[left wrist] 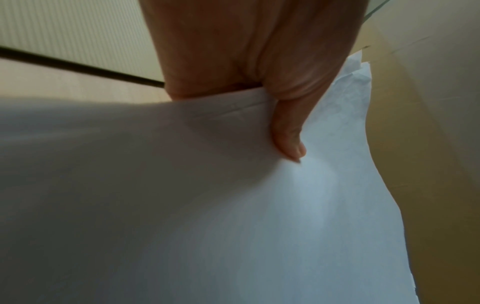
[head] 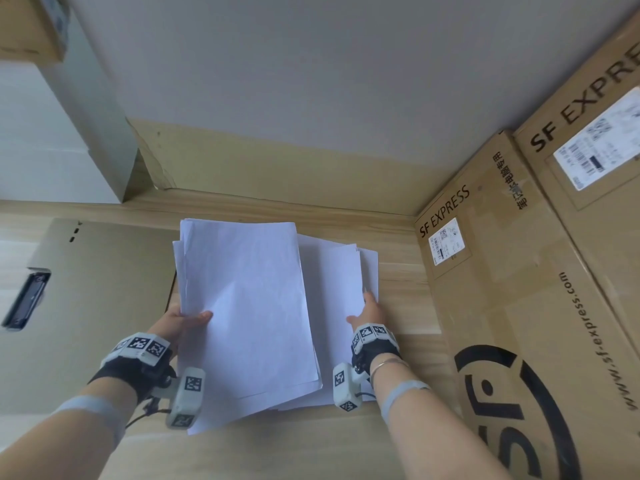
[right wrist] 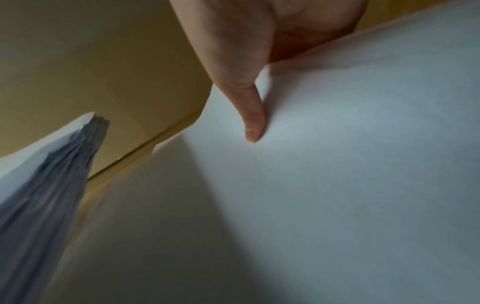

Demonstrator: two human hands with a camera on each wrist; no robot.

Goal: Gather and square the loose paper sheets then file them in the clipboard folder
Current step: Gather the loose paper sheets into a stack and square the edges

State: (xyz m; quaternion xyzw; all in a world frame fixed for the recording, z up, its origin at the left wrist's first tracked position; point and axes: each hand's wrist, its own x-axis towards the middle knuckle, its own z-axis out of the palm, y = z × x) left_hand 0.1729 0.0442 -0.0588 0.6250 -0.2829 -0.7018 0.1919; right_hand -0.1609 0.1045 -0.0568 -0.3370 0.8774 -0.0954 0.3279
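Two uneven bundles of white paper sheets are lifted over the wooden floor in the head view. My left hand [head: 188, 320] pinches the larger left bundle [head: 249, 306] at its left edge, thumb on top; the left wrist view shows that thumb [left wrist: 288, 142] pressed on the top sheet [left wrist: 233, 205]. My right hand [head: 367, 311] grips the smaller right bundle [head: 336, 278] at its right edge, thumb [right wrist: 253, 123] on the paper [right wrist: 337, 164]. The left bundle overlaps the right one. The tan clipboard folder [head: 100, 289] lies open at the left, its black clip [head: 26, 299] at the outer edge.
Large SF Express cardboard boxes [head: 540, 289] stand along the right. A wall with a tan baseboard [head: 277, 168] lies ahead. A white cabinet [head: 45, 133] is at the far left. Bare wooden floor [head: 398, 282] shows between the papers and the boxes.
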